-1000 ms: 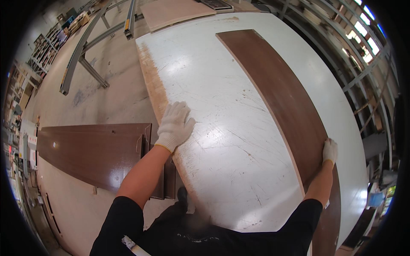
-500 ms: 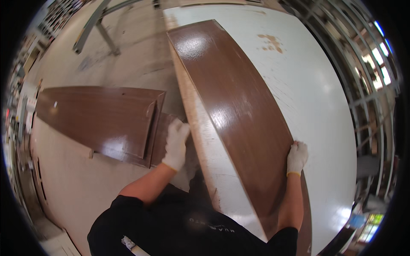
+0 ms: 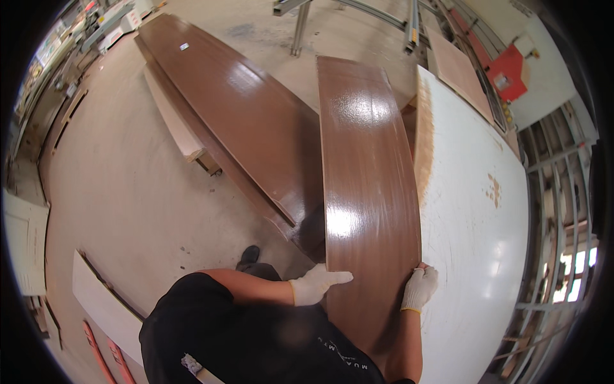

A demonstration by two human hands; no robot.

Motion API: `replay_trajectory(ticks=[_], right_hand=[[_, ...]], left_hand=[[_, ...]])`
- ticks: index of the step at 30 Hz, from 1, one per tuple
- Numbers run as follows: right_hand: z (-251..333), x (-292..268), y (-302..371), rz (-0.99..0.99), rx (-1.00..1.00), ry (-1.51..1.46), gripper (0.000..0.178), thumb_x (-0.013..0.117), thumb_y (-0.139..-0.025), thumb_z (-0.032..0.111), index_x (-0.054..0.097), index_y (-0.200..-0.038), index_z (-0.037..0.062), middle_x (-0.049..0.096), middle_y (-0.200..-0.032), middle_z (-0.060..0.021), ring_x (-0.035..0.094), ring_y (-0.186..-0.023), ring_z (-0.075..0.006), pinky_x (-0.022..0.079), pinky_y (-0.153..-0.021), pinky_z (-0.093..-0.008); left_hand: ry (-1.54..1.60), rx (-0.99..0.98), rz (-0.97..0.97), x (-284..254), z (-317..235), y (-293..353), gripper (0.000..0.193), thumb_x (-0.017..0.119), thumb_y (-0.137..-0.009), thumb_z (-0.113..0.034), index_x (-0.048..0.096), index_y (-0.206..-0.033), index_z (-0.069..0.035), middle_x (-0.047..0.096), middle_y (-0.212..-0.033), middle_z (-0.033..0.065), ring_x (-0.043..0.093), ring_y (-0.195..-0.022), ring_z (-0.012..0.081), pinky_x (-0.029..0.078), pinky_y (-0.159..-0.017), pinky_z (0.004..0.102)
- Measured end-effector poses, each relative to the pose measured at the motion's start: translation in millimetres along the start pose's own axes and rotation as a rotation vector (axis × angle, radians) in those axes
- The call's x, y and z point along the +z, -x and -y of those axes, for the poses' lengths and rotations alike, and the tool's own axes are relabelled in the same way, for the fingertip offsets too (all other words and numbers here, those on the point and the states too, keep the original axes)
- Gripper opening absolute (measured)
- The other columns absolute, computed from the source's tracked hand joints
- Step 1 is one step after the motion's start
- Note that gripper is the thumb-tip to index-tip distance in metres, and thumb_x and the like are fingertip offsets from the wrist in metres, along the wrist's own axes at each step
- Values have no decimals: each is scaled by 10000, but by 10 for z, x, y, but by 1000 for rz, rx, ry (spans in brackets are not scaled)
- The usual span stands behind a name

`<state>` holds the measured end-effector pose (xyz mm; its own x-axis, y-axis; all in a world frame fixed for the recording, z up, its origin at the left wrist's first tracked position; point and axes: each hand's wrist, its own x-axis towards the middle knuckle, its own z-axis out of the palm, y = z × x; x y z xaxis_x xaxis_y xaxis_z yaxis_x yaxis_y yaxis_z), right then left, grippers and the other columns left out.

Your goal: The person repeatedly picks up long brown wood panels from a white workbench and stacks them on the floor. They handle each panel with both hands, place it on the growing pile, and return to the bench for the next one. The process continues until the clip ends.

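Observation:
A long brown wood-grain panel (image 3: 368, 185) with a glossy face stretches away in front of me, partly over the white tabletop (image 3: 473, 211). My left hand (image 3: 318, 283), in a white knit glove, grips its left edge with the thumb on top; the other fingers are hidden underneath. At the opposite edge my right hand (image 3: 420, 287), gloved alike, is closed around the panel. To the left lies a stack of similar brown panels (image 3: 236, 109), and the held panel overlaps the near right part of it in view.
A pale wooden support (image 3: 176, 118) shows beneath the stack. Metal frame legs (image 3: 299, 29) stand beyond. A red machine part (image 3: 510, 73) is at the far right, a metal rack (image 3: 556, 256) along the right. Red bars (image 3: 99, 352) lie low on the left.
My left hand has come from free beside the panel to its left edge. The panel has shifted left off part of the white tabletop, and my view has turned left.

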<state>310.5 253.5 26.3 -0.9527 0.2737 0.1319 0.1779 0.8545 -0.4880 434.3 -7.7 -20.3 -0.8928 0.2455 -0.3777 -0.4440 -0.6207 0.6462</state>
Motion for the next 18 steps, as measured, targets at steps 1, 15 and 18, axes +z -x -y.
replay_trajectory(ticks=[1,15,18], right_hand=[[114,61,26,-9,3,-23,140,620,-932,71,715,-943,-31,679,-1035,-195,664,-947,-354,531,-899,-443],[2290,1325,266,212,-526,32,154,625,-922,113,713,-898,-12,672,-990,-228,652,-961,-439,518,-898,-523],[2736,1520,240,386,-627,-11,275,624,-1008,245,738,-1086,7,708,-1045,-263,675,-1061,-455,527,-936,-521]], left_hand=[[66,-2,-12,-82,-43,58,398,670,-1062,-153,645,-1426,4,685,-1388,77,620,-1284,176,481,-1109,346],[201,211,-266,-1507,-884,974,329,633,-1057,-85,669,-1366,20,720,-1304,101,680,-1218,224,540,-1031,374],[-135,393,-408,-1782,-983,1148,301,640,-1051,-109,692,-1312,32,739,-1255,107,698,-1169,224,559,-988,376]])
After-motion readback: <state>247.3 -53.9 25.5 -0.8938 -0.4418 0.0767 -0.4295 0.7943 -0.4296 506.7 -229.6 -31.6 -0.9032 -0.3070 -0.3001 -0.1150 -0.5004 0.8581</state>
